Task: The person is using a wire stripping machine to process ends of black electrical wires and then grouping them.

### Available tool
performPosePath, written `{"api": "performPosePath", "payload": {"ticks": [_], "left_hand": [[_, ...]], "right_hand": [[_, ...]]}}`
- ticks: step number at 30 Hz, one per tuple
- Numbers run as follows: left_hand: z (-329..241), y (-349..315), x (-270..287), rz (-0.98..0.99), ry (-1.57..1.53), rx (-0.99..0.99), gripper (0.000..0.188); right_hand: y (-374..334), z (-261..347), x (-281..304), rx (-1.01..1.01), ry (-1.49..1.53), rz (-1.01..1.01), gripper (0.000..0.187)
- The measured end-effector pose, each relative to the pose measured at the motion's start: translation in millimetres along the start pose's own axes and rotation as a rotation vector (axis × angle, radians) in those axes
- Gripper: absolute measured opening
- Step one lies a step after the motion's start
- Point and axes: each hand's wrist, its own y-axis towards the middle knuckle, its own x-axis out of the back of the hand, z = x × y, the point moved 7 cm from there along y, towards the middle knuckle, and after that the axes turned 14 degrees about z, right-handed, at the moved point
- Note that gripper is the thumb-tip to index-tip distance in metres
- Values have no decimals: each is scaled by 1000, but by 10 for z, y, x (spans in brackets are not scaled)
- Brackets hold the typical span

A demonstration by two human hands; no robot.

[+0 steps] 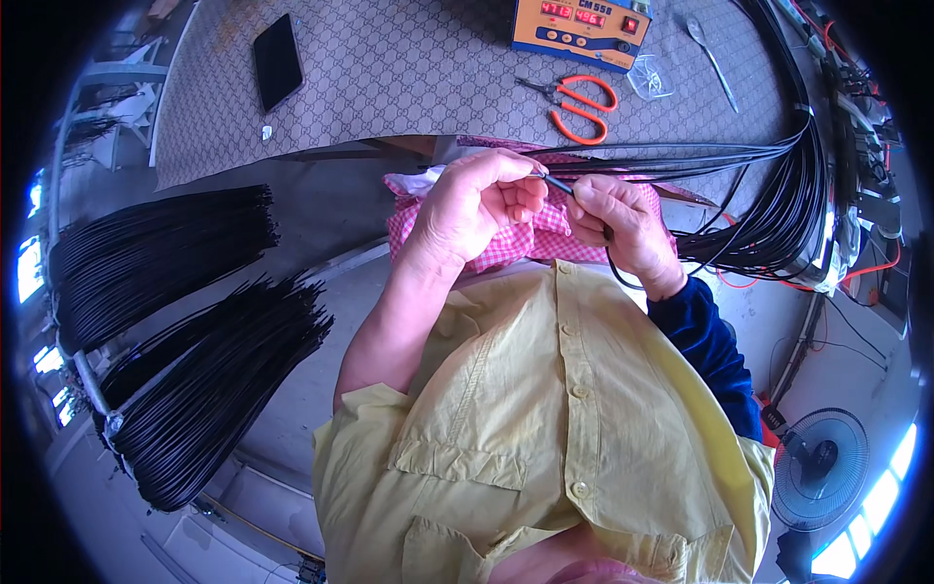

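Observation:
In front of my chest, my right hand [623, 219] is closed around a thin black cable [558, 184], its thumb pressed along it near one end. Below that hand the cable's slack curves down in a loop. My left hand [486, 195] pinches the cable's tip between thumb and fingertips, its other fingers curled. The very tip is too small to make out. Just beyond both hands, a bunch of black cables [681, 156] stretches across the table's near edge to a larger bundle at the right.
Orange-handled scissors [582, 105], an orange-and-blue electronic box [582, 34], a small clear bag [650, 78], a spoon [713, 63] and a black phone [278, 63] lie on the patterned table [389, 78]. Thick cable bundles [224, 389] hang at the left. A fan [822, 467] stands at lower right.

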Motion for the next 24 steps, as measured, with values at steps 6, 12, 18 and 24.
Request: {"api": "performPosePath", "payload": {"ticks": [6, 12, 18, 24], "left_hand": [[-9, 0, -1, 71, -21, 81, 18], [46, 16, -13, 104, -122, 48, 17], [48, 34, -62, 202, -173, 20, 18], [90, 49, -38, 230, -213, 29, 19]], "right_hand": [[-3, -4, -22, -21, 37, 61, 24], [10, 12, -32, -13, 134, 83, 25], [22, -1, -77, -28, 204, 156, 27], [29, -12, -95, -23, 196, 191, 28]]}}
